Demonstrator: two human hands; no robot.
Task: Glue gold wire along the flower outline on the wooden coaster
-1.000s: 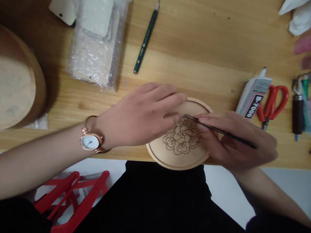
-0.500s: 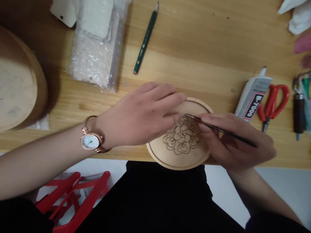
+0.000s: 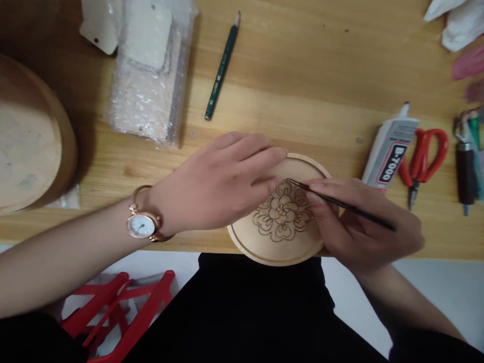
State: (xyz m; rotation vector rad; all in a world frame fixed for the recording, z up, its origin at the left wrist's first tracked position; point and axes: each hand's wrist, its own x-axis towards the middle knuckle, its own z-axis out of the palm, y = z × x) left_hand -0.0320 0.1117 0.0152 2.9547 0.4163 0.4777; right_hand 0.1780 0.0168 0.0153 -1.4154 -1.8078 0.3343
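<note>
A round wooden disc (image 3: pixel 280 247) with a flower pattern drawn on it lies at the table's front edge. My left hand (image 3: pixel 215 184), with a watch on its wrist, rests on the disc's left part, fingers pressed together near the pattern's top. My right hand (image 3: pixel 363 227) is closed on a thin black tool (image 3: pixel 340 204). The tool's tip touches the top of the flower, right by my left fingertips.
On the wooden table lie a green pencil (image 3: pixel 221 66), a bubble-wrapped packet (image 3: pixel 145 75), a B-7000 glue tube (image 3: pixel 389 151), red scissors (image 3: pixel 425 156) and a dark-handled tool (image 3: pixel 464 174). A round wooden box (image 3: pixel 32 146) stands at the left. Red plastic frame (image 3: pixel 121 307) below.
The view has shifted slightly. Both hands and the tool stay in nearly the same place on the disc.
</note>
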